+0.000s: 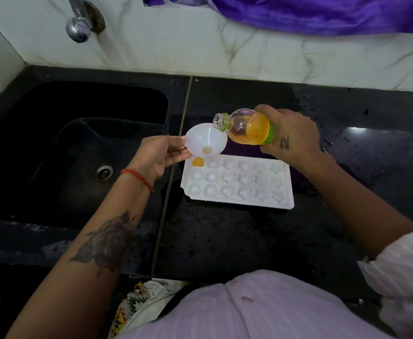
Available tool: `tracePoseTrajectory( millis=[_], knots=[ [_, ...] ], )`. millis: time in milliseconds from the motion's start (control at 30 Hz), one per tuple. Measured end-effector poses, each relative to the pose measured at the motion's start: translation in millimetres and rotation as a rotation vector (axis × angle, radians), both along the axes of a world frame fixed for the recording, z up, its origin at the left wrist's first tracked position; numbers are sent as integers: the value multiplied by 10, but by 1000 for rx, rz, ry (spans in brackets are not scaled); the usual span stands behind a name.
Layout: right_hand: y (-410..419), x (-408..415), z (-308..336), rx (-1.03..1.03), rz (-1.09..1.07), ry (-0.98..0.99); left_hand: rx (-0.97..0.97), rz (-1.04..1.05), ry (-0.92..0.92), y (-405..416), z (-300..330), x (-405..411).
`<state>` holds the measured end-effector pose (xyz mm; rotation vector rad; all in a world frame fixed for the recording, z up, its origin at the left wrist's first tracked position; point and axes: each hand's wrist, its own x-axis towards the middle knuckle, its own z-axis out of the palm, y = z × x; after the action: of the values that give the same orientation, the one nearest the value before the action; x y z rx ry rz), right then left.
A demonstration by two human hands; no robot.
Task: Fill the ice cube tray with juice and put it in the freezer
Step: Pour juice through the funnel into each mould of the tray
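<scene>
A white ice cube tray (237, 201) lies on the black counter, just right of the sink. Its far-left corner cell (198, 162) holds orange juice; the other cells look white. My left hand (162, 152) pinches the rim of a white funnel (206, 138) held over that corner of the tray. My right hand (291, 134) grips a clear juice bottle (247, 128) with a green label, tipped on its side. The bottle's uncapped mouth sits at the funnel's far rim. Orange juice fills the lower part of the bottle.
A black sink (78, 148) with a drain lies to the left, under a chrome tap (78, 28). The black counter (225, 241) is wet with droplets. White marble tiles back the counter, and a purple cloth (310, 13) hangs at the top right.
</scene>
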<state>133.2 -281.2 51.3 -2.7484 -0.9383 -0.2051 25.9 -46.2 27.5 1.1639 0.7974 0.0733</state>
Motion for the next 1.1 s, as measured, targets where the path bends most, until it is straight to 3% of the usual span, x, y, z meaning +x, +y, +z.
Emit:
tracePoseTrajectory(
  millis=[700,1100],
  knots=[
    [-140,49,-37,-208,-15,-63,81,-32,63,-123,-68,63],
    [-124,6,-28,-109,-32,6,67,-27,61,-109,-34,48]
  ],
)
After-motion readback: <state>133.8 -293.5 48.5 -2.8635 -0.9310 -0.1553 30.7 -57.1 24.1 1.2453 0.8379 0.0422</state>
